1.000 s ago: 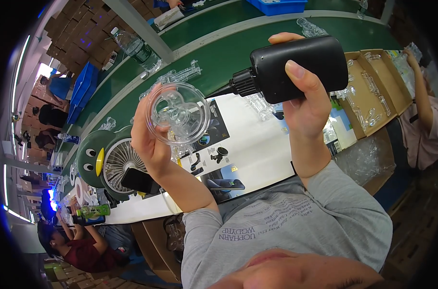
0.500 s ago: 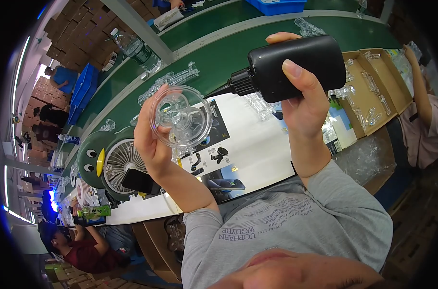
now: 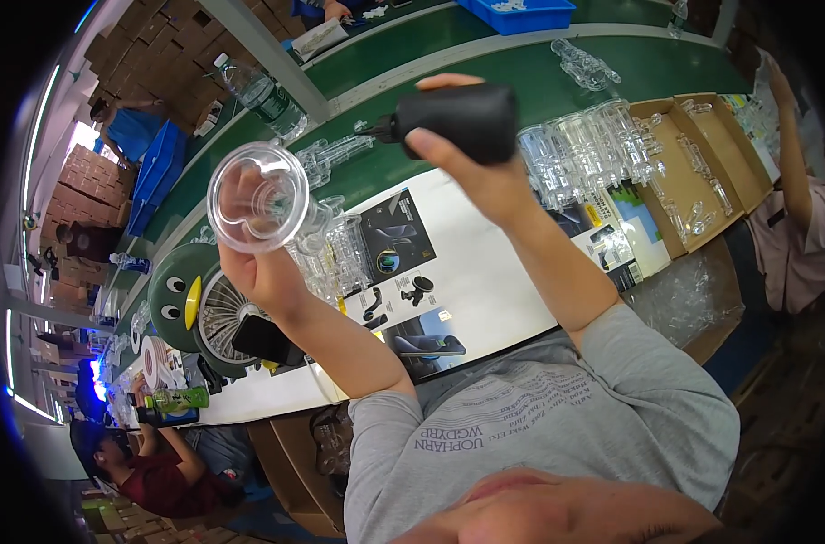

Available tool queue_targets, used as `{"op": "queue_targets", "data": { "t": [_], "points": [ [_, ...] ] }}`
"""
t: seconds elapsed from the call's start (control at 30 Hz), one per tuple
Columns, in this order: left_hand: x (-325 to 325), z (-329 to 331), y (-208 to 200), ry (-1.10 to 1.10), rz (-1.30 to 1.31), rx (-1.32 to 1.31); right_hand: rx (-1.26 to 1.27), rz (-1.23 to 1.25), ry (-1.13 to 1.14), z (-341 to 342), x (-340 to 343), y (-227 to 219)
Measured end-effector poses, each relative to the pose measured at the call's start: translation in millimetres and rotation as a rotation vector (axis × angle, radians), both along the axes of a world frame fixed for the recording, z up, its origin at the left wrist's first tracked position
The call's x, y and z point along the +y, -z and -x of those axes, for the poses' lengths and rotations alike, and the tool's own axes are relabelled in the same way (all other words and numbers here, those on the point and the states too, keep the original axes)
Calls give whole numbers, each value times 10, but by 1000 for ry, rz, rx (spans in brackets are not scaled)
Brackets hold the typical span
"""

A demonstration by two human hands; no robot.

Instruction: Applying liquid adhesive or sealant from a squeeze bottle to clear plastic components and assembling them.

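Observation:
My left hand (image 3: pixel 266 279) is wrapped around a clear plastic piece with a wide round rim (image 3: pixel 260 204). Its circular face is turned toward me, and the fingers behind it show through the wall. In my right hand (image 3: pixel 476 181) lies a black squeeze bottle (image 3: pixel 462 120), tilted nearly level, its ribbed cap and thin nozzle pointing left. The nozzle is apart from the clear piece, over a clear branched part (image 3: pixel 331 156) on the green bench. Several clear plastic parts (image 3: pixel 340 254) stand on the printed sheet just right of my left hand.
A green fan with a bird face (image 3: pixel 172 299) stands at the left, a phone (image 3: pixel 263 340) before it. Rows of clear parts (image 3: pixel 580 150) stand at right, beside a divided cardboard box (image 3: pixel 698 172). A water bottle (image 3: pixel 260 95) is beyond; co-workers sit on both sides.
My left hand has moved left with the clear piece and turned it. My right hand has carried the black bottle left; its nozzle no longer touches or overlaps the piece.

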State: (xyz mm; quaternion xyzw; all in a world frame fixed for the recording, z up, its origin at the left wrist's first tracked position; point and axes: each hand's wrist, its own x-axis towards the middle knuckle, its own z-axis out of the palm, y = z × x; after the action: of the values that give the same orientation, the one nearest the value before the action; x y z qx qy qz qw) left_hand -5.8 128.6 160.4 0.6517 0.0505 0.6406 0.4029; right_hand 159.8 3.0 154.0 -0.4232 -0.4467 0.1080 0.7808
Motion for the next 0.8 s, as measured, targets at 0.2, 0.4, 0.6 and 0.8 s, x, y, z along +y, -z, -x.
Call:
{"op": "queue_targets", "data": {
  "t": [0.2,0.4,0.6,0.8],
  "points": [
    [-28,85,-128,8,18,5,-251,419,74,124,465,714],
    [-34,201,-153,29,39,7,-865,828,333,168,639,1469],
    [-64,206,-171,54,67,110,-995,1004,265,208,516,1358],
    [-158,18,-137,112,194,270,-447,637,-234,154,217,603]
  ]
}}
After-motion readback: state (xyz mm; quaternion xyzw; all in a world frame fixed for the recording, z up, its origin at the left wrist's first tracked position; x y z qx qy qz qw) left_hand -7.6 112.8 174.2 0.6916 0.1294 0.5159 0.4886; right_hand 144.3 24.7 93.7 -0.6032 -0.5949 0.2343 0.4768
